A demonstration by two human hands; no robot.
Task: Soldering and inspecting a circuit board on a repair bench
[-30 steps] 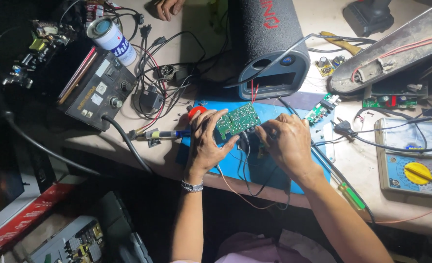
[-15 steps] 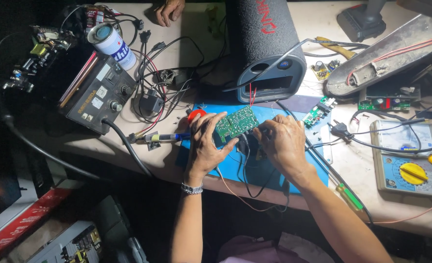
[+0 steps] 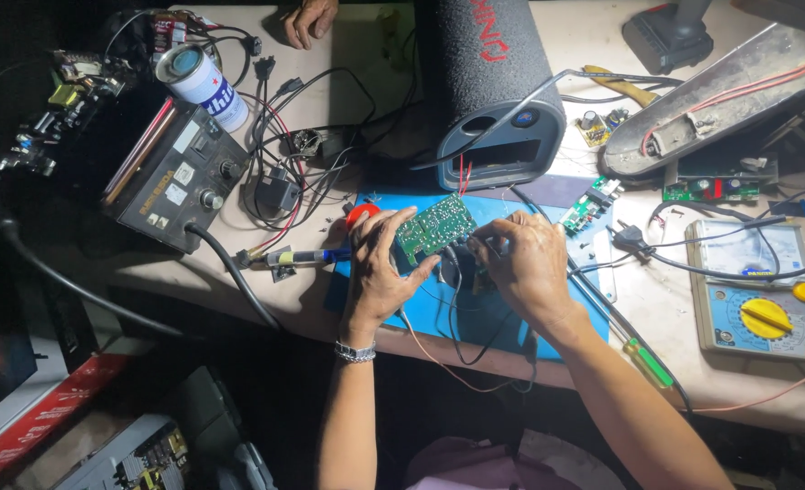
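A green circuit board (image 3: 435, 227) is held tilted over a blue work mat (image 3: 498, 322) in the middle of the bench. My left hand (image 3: 377, 272) grips its left edge, thumb and fingers wrapped around it. My right hand (image 3: 522, 263) is closed on the board's right end, where black wires (image 3: 452, 295) hang down. A soldering iron (image 3: 298, 259) with a blue grip lies just left of my left hand. A small red round object (image 3: 362, 215) sits behind my left fingers.
A black cylindrical speaker (image 3: 498, 82) stands behind the board. A dark control box (image 3: 180, 177) and a white can (image 3: 205, 82) are at left, an analog multimeter (image 3: 756, 290) at right. A green-handled screwdriver (image 3: 647, 363) lies near the front edge. Another person's hand (image 3: 310, 18) rests at the far side.
Both hands and the board stay in nearly the same spot; only the camera has shifted slightly. The board's tilt looks about the same.
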